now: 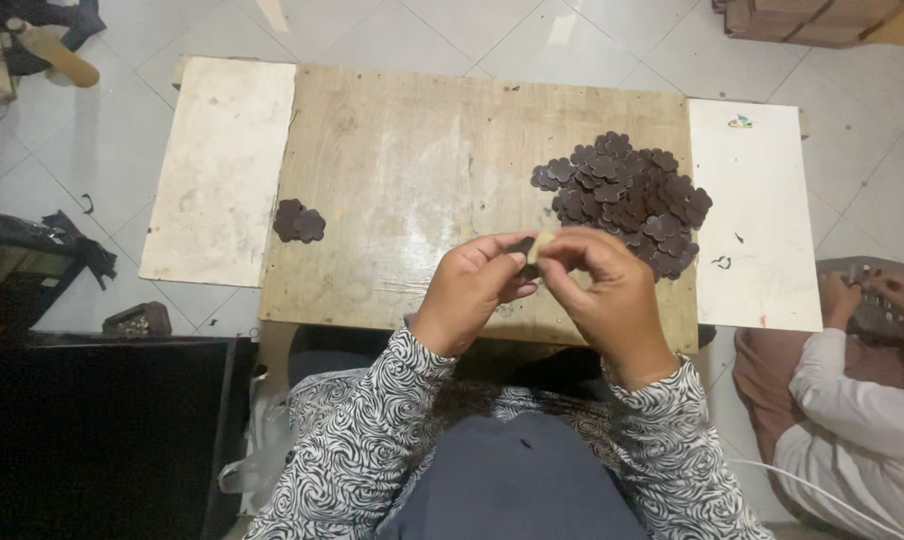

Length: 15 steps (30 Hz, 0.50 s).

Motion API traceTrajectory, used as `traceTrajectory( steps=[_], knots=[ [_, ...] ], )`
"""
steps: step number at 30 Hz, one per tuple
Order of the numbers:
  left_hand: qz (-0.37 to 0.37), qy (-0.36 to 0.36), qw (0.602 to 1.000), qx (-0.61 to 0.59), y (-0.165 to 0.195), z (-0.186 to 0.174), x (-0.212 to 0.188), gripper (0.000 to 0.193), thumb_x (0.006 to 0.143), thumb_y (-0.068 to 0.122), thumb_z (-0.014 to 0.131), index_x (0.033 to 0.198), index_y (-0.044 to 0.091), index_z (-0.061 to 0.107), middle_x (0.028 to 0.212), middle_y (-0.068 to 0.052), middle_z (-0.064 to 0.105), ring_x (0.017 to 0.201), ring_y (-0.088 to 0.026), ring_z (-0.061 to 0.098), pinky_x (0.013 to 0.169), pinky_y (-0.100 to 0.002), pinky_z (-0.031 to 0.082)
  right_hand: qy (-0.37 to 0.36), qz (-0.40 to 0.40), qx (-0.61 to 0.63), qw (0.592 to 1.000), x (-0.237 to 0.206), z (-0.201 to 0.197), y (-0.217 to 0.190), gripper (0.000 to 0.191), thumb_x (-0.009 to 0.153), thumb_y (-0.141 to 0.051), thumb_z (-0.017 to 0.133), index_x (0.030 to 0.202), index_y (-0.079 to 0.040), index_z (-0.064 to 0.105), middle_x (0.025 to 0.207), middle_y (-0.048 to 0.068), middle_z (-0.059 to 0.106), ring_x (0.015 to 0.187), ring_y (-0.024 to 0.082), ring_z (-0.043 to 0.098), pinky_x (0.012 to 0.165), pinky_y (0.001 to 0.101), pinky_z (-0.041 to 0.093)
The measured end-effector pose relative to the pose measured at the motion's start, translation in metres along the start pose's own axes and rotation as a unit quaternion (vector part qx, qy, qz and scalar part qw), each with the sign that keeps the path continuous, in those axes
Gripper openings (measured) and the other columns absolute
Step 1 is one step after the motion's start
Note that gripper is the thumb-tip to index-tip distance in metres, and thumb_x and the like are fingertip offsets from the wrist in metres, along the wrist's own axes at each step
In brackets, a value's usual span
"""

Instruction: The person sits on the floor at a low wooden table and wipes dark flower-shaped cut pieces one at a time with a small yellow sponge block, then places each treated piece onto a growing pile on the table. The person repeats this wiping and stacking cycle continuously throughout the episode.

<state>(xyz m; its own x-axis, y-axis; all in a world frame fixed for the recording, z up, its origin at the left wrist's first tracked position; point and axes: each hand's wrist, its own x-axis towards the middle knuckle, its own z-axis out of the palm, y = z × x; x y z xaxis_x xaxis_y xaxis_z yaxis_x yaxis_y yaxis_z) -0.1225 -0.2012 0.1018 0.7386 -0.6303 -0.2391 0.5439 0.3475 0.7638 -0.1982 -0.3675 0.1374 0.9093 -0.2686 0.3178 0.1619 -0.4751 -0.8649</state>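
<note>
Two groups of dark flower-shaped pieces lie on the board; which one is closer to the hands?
The big heap, lying just beyond the right hand. The small pair sits apart, off beyond the left hand.

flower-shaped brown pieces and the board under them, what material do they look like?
Flower-shaped pieces: thin, flat, matte dark brown, lying limp in overlapping layers; likely leather or a similar sheet, can't tell which. Board: looks like plywood, with visible grain, a bare unvarnished face, and pale scuffs and stains.
</note>
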Motion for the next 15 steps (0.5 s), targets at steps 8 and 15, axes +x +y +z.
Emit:
traceTrajectory(
  steps=[8, 15],
  knots=[
    [0.095, -0.06, 0.993, 0.024, -0.016, 0.005, 0.004, 0.034, 0.105, 0.008, 0.051, 0.133, -0.012, 0.058, 0.122, -0.014, 0.071, 0.109, -0.015, 0.072, 0.099, -0.027, 0.06, 0.054, -0.085, -0.106, 0.989, 0.004, 0.016, -0.03, 0.014, 0.092, -0.002, 0.077, 0.106, 0.0, 0.075, 0.105, 0.012, 0.073, 0.093, 0.018, 0.073, 0.082, 0.0285, 0.059],
    [0.079, -0.003, 0.993, 0.085, -0.014, 0.006, 0.005, 0.037, 0.105, 0.009, 0.052, 0.137, -0.007, 0.059, 0.121, -0.013, 0.07, 0.104, -0.014, 0.069, 0.093, -0.03, 0.059, 0.118, -0.043, -0.093, 0.988, 0.005, 0.017, -0.026, 0.012, 0.094, -0.004, 0.077, 0.105, 0.0, 0.076, 0.103, 0.012, 0.073, 0.087, 0.018, 0.072, 0.079, 0.0283, 0.059]
  ],
)
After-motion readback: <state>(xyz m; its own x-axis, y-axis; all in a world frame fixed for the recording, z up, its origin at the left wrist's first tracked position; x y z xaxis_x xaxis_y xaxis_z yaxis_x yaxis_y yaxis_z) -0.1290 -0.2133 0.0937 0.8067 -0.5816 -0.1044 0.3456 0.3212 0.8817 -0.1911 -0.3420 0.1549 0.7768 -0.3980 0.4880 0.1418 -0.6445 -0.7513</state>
